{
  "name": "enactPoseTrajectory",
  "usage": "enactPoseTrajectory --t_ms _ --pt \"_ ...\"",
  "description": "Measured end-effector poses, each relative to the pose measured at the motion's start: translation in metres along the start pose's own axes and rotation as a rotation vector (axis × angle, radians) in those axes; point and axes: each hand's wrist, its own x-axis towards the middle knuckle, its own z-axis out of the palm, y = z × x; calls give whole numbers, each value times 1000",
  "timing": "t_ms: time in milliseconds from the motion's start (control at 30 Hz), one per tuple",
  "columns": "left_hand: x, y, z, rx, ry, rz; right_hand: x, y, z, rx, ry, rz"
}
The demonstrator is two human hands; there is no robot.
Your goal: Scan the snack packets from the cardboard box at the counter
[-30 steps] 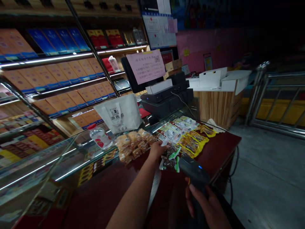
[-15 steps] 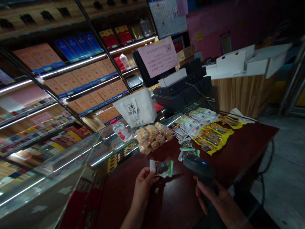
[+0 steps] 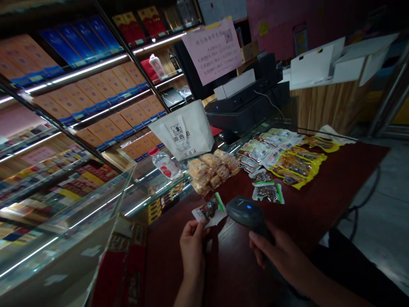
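My left hand (image 3: 193,241) pinches the lower corner of a small clear snack packet (image 3: 209,209) with dark contents and a green strip, tilted above the dark red tabletop (image 3: 233,264). My right hand (image 3: 275,251) is wrapped round the handle of a black barcode scanner (image 3: 246,212) with a blue light on top. The scanner's head is close to the packet, on its right side. Beyond the scanner lie similar green-edged packets (image 3: 268,192). A pile of wrapped tan cakes (image 3: 212,170) sits past the held packet.
Yellow-edged snack packs (image 3: 297,166) and white-and-red packs (image 3: 255,151) lie in rows at the right. A white paper bag (image 3: 188,132) and a red-capped bottle (image 3: 164,164) stand behind the cakes, near a cash register (image 3: 249,100). A glass case (image 3: 96,226) borders the left.
The packet in my left hand has turned, its green end rising. My right hand has brought the scanner left, nearer the packet. The whole view has shifted slightly.
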Motion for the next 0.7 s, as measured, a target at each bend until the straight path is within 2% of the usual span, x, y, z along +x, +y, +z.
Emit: enactPoseTrajectory --t_ms 233,567,700 --pt "0 -3 0 0 14 -28 -8 3 5 -50 -50 2" --pt "0 -4 1 29 -24 68 -11 1 2 -87 -77 6" --pt "1 -3 1 -6 -23 32 -12 -2 1 -84 -74 1"
